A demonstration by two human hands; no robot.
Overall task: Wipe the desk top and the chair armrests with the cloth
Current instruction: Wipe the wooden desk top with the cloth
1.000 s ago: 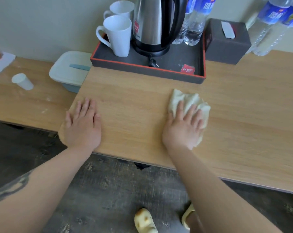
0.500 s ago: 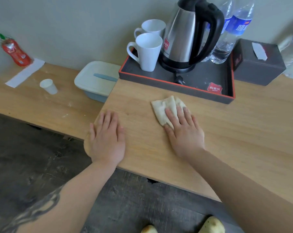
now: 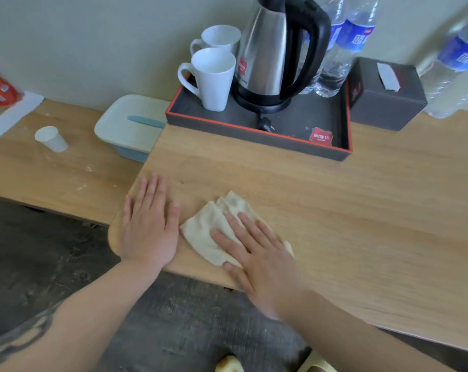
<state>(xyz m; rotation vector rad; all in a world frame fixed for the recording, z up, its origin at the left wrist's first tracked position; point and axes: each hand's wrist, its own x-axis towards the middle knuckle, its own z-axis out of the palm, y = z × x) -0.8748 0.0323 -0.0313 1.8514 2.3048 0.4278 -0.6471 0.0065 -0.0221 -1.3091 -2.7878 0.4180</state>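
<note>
A crumpled cream cloth [image 3: 211, 226] lies on the light wooden desk top [image 3: 362, 210] near its front left corner. My right hand [image 3: 257, 253] presses flat on the cloth, fingers spread and pointing up-left, covering its right part. My left hand [image 3: 149, 224] rests palm-down on the desk corner just left of the cloth, holding nothing, its edge almost touching the cloth. No chair is in view.
A dark tray [image 3: 257, 138] at the back holds two white mugs [image 3: 211, 76], a steel kettle [image 3: 276, 49] and water bottles [image 3: 343, 44]. A tissue box [image 3: 386, 95] sits to its right. On the lower desk at left are a lidded container [image 3: 130, 127] and a small cup [image 3: 51, 138].
My right hand has slid the cloth to the left and toward the front edge, ending close to my left hand. The left hand has stayed on the corner.
</note>
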